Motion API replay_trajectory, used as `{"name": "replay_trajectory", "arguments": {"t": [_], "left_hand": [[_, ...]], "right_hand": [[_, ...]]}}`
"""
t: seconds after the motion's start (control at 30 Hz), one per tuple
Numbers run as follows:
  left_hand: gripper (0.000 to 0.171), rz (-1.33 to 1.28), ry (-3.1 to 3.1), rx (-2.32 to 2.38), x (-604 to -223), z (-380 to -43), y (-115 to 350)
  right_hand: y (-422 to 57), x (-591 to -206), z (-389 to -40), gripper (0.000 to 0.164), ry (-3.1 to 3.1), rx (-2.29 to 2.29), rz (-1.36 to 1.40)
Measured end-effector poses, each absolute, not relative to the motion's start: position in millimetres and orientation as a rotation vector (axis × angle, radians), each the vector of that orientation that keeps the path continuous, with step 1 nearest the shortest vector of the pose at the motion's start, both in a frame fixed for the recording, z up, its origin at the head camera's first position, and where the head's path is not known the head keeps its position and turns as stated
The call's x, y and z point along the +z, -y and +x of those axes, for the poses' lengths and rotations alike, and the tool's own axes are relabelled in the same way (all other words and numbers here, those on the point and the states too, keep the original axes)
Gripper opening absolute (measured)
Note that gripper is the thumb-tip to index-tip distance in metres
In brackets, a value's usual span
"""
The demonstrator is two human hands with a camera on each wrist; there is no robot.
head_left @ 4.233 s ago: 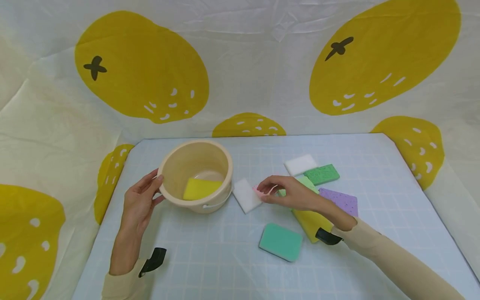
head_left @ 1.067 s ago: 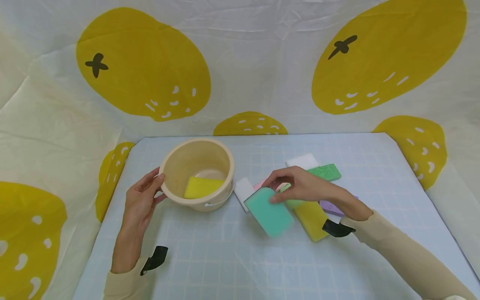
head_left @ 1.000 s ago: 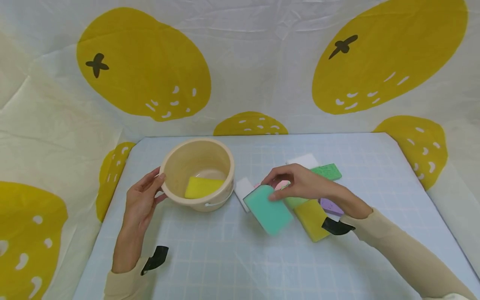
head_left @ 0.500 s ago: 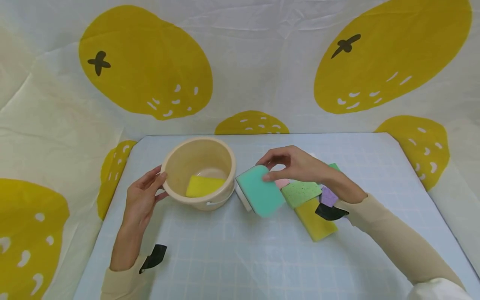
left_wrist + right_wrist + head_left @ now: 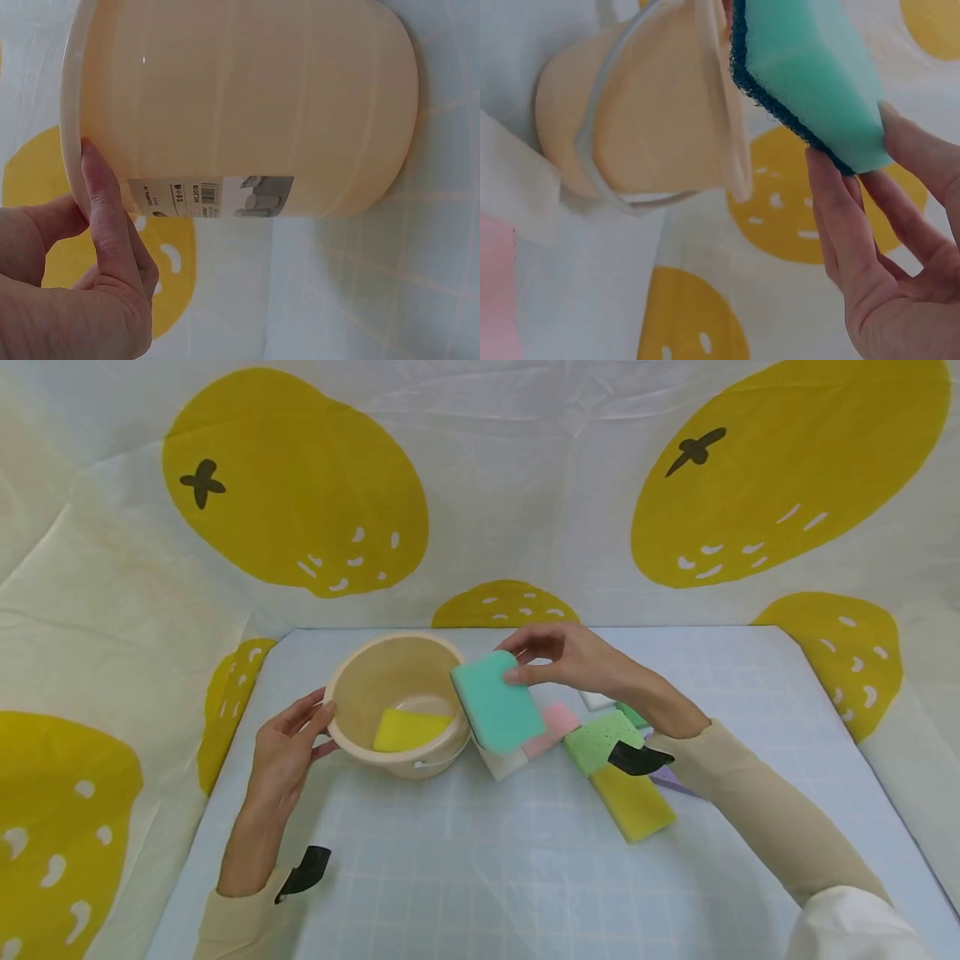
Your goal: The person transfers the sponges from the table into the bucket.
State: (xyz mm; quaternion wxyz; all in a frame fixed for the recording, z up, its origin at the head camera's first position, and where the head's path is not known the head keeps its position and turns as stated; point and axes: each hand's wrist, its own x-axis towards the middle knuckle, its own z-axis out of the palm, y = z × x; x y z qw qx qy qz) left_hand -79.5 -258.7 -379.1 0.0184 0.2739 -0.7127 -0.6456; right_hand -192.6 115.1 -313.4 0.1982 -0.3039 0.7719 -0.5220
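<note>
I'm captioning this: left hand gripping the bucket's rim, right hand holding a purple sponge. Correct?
The colour is wrong: the right hand holds a teal sponge, as the head view shows. The left hand does grip the bucket's rim.

Beige sleeves [image 5: 757, 810], the left hand [image 5: 283, 753] and right hand [image 5: 573, 658] bare beyond them, a curved black piece [image 5: 306, 872] at each one's lower end, white cloth [image 5: 855, 928] at the right one's upper end

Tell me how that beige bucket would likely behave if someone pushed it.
The bucket is probably light for its size, as it looks like plastic and only a yellow sponge shows inside. It narrows toward the bottom, so a push up high might tip it. The thin handle hanging at its side may swing.
</note>
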Motion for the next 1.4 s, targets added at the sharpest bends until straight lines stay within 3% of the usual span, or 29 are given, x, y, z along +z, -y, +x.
{"name": "replay_trajectory", "arguments": {"t": [0.87,1.4], "left_hand": [[0.063,0.851,2.158,-2.047,-379.7,-82.0,261.3],[0.065,0.831,2.135,-2.093,-378.1,-80.3,261.4]], "right_hand": [[-51.9,-313.6,-222.5,0.037,-2.114,-1.535,-0.744],[-9.5,-323.4,-237.6,0.038,-2.225,-1.369,-0.986]]}}
